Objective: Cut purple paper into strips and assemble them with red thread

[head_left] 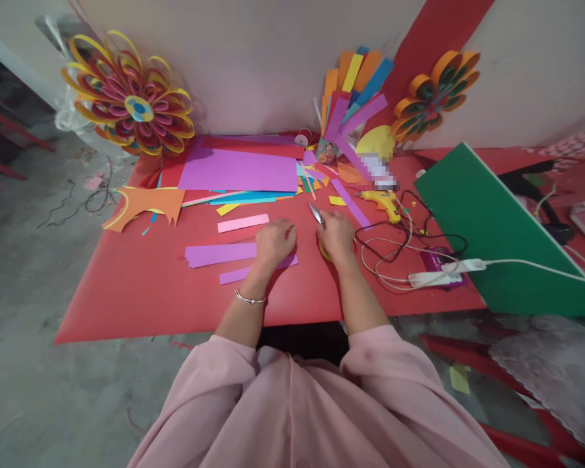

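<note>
Held scissors [316,213] in the right hand [338,235], closed tight round the yellow handle, with blades nearly together and pointing away. Rested the left hand [274,242] just beside, curled over purple strips [219,253]; could not tell whether pinching or only pressing them. Had a pink strip [242,223] lying cut just beyond. Kept the large purple sheet [238,170] farther out, apparently uncut, and a glue gun [383,200] off right.

Purple paper strips [219,253] are laid flat, one end covered by the left hand [274,242]. Yellow-handled scissors [316,214] are gripped in the right hand [336,237], blades pointed away.
</note>
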The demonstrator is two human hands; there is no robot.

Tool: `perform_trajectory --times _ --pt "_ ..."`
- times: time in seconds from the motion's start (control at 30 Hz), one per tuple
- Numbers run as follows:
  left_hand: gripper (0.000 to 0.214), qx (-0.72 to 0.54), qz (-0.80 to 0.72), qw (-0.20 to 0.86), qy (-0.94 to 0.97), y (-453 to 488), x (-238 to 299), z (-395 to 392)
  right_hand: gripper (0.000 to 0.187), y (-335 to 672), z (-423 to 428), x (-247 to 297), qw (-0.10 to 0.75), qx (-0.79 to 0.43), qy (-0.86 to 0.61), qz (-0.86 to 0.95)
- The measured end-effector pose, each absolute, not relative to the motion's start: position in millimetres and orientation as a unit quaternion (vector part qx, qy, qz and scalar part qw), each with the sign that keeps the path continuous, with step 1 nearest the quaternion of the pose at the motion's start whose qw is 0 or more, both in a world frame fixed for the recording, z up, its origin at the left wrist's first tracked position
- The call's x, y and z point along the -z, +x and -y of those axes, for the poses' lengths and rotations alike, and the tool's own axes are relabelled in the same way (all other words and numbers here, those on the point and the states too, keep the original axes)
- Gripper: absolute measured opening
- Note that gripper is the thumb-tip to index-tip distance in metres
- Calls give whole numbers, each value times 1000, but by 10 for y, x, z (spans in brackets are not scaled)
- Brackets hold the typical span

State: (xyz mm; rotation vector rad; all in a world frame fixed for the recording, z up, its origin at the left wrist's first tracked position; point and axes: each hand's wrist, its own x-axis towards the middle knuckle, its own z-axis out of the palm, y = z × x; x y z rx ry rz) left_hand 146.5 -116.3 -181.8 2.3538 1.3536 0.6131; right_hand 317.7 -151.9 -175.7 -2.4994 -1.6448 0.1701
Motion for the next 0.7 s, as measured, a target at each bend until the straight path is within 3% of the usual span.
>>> perform_trajectory --times 0.3,0.53,0.7 --pt "24 -244 -483 180 821 1428 1807 1135 40 3234 1349 1803 54 -53 -834 547" --pt "24 -272 -485 179 812 1412 1820 1097 39 3096 1101 1856 109 -17 -829 548" --pt "22 -285 -496 171 802 1398 1832 1077 42 3064 802 1908 95 -29 -828 551"
